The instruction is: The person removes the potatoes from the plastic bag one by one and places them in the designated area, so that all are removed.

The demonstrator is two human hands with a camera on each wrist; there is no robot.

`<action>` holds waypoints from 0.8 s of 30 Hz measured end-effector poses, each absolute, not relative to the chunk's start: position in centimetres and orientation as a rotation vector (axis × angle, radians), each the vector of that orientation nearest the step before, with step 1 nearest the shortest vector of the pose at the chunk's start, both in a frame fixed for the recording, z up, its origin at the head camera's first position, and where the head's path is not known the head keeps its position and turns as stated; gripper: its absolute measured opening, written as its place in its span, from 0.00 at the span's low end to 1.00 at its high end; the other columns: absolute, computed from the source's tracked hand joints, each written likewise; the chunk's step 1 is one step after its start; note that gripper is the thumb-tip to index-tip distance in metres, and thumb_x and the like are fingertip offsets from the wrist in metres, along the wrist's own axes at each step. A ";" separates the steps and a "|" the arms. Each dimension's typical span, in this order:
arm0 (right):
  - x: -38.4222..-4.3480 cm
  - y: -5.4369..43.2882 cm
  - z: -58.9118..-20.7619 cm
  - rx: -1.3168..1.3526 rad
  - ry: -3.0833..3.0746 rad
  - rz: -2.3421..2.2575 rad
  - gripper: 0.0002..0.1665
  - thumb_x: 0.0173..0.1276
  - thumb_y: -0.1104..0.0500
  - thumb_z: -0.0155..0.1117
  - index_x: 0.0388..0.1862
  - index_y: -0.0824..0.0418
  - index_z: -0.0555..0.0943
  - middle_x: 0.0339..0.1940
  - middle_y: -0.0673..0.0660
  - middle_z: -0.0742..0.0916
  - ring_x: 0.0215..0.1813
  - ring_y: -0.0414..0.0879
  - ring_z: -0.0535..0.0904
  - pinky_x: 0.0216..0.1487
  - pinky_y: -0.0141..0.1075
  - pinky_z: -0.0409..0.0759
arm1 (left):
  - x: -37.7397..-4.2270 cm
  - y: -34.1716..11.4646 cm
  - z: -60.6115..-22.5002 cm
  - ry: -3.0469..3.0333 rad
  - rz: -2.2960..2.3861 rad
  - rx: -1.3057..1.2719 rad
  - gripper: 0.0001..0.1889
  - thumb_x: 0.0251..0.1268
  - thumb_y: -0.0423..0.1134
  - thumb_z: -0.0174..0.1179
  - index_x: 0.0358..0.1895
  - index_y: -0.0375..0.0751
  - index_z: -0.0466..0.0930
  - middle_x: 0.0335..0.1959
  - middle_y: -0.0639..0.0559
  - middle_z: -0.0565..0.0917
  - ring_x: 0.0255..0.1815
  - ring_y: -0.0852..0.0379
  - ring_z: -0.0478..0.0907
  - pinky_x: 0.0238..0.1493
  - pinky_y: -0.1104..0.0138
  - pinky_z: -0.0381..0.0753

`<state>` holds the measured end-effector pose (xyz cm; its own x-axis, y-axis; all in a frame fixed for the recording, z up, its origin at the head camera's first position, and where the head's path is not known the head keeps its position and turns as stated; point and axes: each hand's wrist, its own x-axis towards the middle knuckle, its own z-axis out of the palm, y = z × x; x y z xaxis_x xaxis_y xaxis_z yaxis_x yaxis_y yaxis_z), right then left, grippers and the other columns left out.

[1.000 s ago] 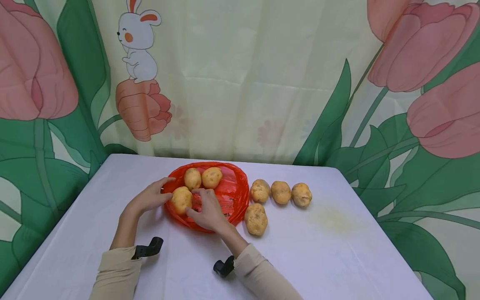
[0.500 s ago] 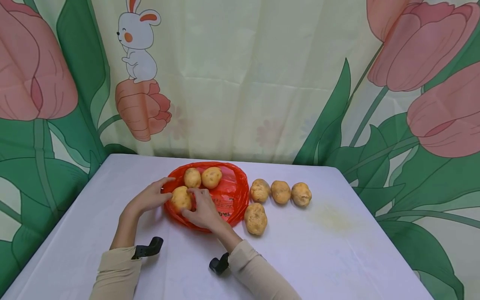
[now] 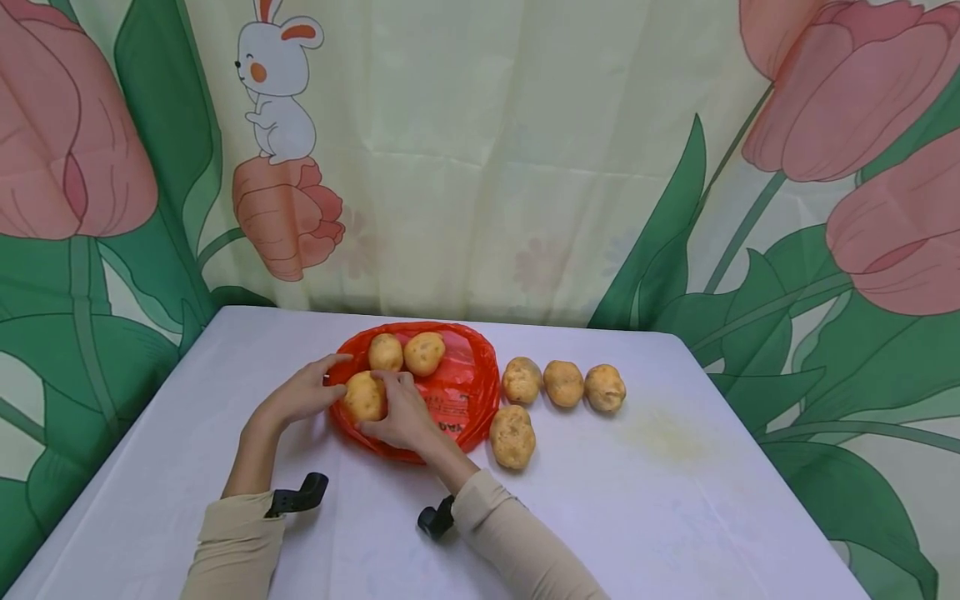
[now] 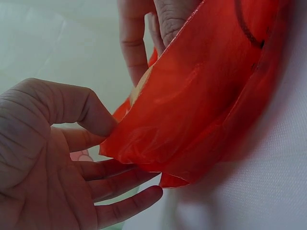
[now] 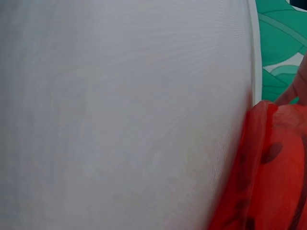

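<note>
The right hand [image 3: 405, 412] clamps the potato [image 3: 363, 397] immediately to its left; the left hand [image 3: 303, 392] pinches the red bag [image 3: 472, 362].

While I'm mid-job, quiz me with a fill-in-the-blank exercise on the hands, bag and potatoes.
1. The color of the plastic bag is ____.
2. Inside it lie ____ potatoes.
3. On the white cloth beside it lie ____ loose potatoes.
4. The bag's edge is pinched by the person's ____ hand.

Missing words: red; three; four; left.

Red bag [image 3: 469, 367], tan potatoes [image 3: 363, 397], tulip-print backdrop [image 3: 525, 158]
</note>
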<state>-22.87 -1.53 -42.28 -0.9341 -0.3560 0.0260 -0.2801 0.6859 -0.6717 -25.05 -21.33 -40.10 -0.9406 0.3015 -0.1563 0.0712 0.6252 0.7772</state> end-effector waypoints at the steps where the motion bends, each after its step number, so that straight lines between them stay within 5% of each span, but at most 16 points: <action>1: -22.9 -1.5 -42.3 -0.530 2.786 -1.080 0.45 0.62 0.52 0.77 0.75 0.55 0.67 0.63 0.56 0.74 0.62 0.48 0.73 0.66 0.44 0.77 | -25.1 -21.3 -40.1 2.582 1.212 0.306 0.34 0.70 0.36 0.52 0.78 0.31 0.57 0.78 0.26 0.57 0.78 0.27 0.52 0.71 0.32 0.59; 10: -23.0 -1.5 -42.2 -0.540 2.787 -1.075 0.45 0.60 0.51 0.78 0.74 0.55 0.68 0.63 0.54 0.76 0.62 0.47 0.74 0.67 0.42 0.76 | -25.1 -21.3 -40.1 2.589 1.207 0.309 0.34 0.70 0.36 0.52 0.78 0.31 0.58 0.77 0.26 0.58 0.78 0.27 0.52 0.71 0.32 0.59; 24: -22.6 -0.8 -42.3 -0.502 2.762 -1.241 0.42 0.54 0.54 0.82 0.66 0.54 0.72 0.54 0.50 0.76 0.54 0.44 0.73 0.56 0.38 0.77 | -25.2 -21.4 -40.2 2.584 1.201 0.331 0.33 0.71 0.37 0.52 0.77 0.31 0.59 0.77 0.26 0.59 0.76 0.27 0.55 0.71 0.33 0.60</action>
